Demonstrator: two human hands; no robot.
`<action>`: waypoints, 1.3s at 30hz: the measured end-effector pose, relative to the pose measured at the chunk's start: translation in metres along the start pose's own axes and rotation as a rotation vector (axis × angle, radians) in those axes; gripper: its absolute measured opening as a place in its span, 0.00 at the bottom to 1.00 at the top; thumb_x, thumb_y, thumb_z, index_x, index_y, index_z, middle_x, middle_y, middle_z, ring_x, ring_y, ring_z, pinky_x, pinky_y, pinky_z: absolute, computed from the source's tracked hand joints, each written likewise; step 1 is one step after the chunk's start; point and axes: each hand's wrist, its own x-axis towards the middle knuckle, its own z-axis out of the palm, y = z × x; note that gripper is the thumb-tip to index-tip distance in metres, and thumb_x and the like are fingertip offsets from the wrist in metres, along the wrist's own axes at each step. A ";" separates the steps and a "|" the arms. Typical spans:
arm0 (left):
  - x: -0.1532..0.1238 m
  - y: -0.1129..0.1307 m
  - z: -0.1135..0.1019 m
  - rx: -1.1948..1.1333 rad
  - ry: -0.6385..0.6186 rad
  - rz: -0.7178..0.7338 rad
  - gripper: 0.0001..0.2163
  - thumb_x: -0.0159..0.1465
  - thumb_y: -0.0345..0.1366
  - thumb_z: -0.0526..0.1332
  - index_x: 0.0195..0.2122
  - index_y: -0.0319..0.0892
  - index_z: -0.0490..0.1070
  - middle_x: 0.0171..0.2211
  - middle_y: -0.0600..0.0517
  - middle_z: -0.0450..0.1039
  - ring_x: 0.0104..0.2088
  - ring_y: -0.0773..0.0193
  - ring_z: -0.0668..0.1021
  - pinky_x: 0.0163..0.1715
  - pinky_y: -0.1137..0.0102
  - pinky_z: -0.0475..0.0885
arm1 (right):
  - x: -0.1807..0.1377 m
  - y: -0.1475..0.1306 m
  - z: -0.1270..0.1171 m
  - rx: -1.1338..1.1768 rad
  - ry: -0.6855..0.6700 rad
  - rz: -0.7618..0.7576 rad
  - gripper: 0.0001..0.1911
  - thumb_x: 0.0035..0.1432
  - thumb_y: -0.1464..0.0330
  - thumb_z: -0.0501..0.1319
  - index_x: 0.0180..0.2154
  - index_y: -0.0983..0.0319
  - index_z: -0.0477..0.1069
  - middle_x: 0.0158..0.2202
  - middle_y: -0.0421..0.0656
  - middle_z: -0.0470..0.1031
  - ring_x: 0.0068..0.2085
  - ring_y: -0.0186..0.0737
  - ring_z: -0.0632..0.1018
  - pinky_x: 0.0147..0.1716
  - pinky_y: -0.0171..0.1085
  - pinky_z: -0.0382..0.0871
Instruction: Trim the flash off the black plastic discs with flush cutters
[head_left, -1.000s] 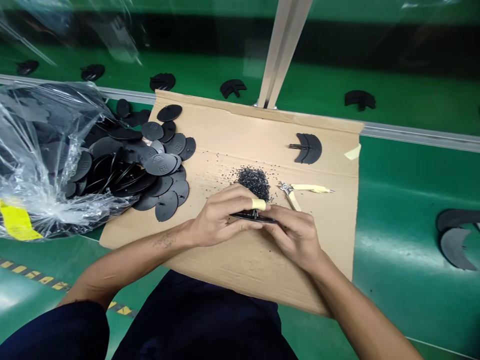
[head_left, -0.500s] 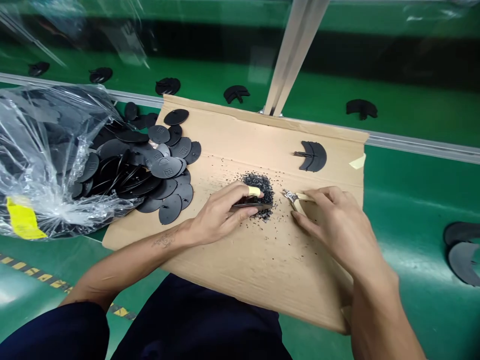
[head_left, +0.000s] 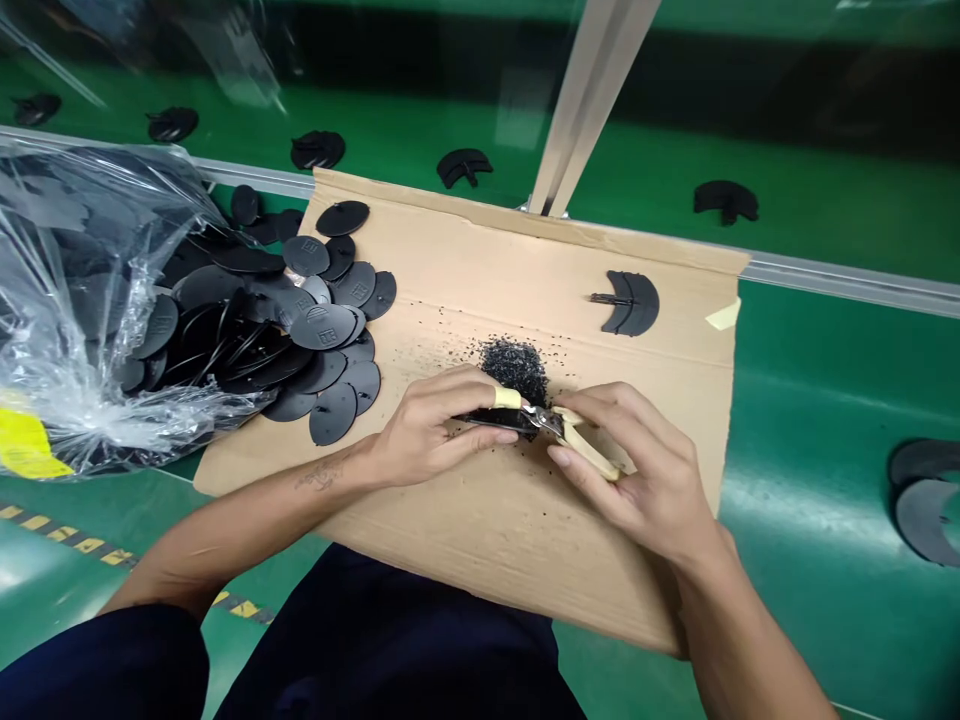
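My left hand (head_left: pixel 442 425) is closed on a flat black plastic disc (head_left: pixel 491 418), gripped between thumb and fingers; one finger wears a yellow cover. In my right hand (head_left: pixel 637 465) is a pair of side cutters (head_left: pixel 589 450) with pale yellow handles. Their metal jaws meet the right edge of the disc, beside my left fingertips; whether the blades are closed on it I cannot tell. Just behind both hands lies a heap of tiny black clippings (head_left: pixel 517 365) on a cardboard sheet (head_left: pixel 465 530).
A clear plastic bag (head_left: pixel 127 300) at the left spills many black oval discs (head_left: pixel 322 326) onto the cardboard. A black crescent-shaped piece (head_left: pixel 632 303) lies at the back right. Behind the cardboard stands a metal post (head_left: pixel 592 100) with clear panels. Grey curved pieces (head_left: pixel 926 520) sit far right.
My right hand has moved left, bringing the side cutters from beside the heap to the disc's edge. My left hand keeps hold of the disc, slightly lower. The view has shifted a little.
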 end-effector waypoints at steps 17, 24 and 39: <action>-0.001 0.001 0.001 -0.051 0.010 -0.030 0.11 0.66 0.39 0.67 0.46 0.39 0.78 0.34 0.48 0.81 0.34 0.66 0.80 0.35 0.72 0.76 | -0.005 -0.001 -0.004 -0.172 0.039 -0.100 0.18 0.61 0.70 0.68 0.53 0.59 0.74 0.41 0.47 0.82 0.38 0.45 0.83 0.36 0.42 0.79; 0.001 0.002 -0.007 0.168 -0.151 0.061 0.10 0.69 0.35 0.63 0.50 0.39 0.76 0.36 0.48 0.79 0.35 0.65 0.78 0.35 0.70 0.74 | -0.001 0.002 -0.004 -0.300 0.035 -0.095 0.14 0.63 0.69 0.67 0.50 0.62 0.73 0.40 0.48 0.80 0.37 0.43 0.80 0.34 0.40 0.76; -0.002 0.002 -0.002 0.020 0.088 0.008 0.09 0.66 0.35 0.68 0.44 0.39 0.74 0.37 0.49 0.82 0.37 0.66 0.83 0.39 0.72 0.78 | 0.001 -0.008 0.004 0.035 0.108 -0.011 0.16 0.60 0.67 0.69 0.49 0.59 0.70 0.43 0.49 0.80 0.44 0.47 0.81 0.41 0.46 0.79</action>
